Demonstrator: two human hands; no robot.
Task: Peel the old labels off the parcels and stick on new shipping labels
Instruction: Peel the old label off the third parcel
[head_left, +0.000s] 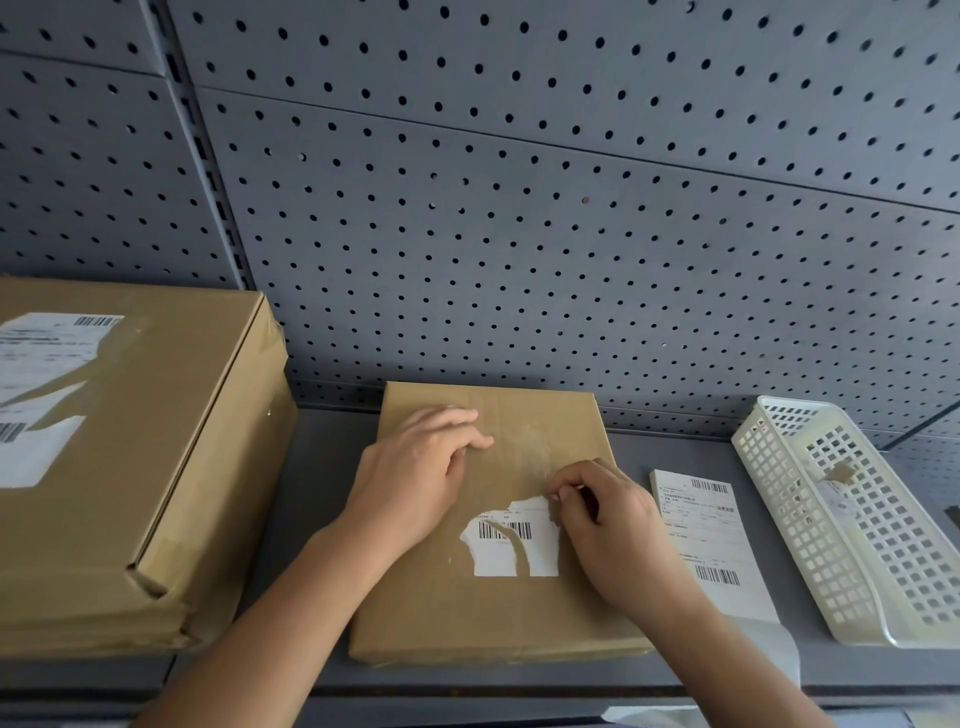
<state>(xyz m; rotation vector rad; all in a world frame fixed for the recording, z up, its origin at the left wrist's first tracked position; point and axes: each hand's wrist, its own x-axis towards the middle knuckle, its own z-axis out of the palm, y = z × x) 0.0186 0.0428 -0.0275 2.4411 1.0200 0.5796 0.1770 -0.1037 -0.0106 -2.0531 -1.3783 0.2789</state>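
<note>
Torn white barcode label (511, 545) on flat brown cardboard parcel (493, 597).
Right hand (605, 525) pinched the label's far right edge; left hand (415, 473) pressed flat, fingers relaxed, on the parcel.

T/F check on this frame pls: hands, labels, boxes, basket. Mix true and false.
1. The right hand pinches the torn label on the small box. True.
2. The left hand holds a fresh label. False: it rests flat on the small box, holding nothing.
3. The basket stands left of the small box. False: it stands on the right, past the new labels.
4. The big box on the left bears a ripped label. True.
</note>
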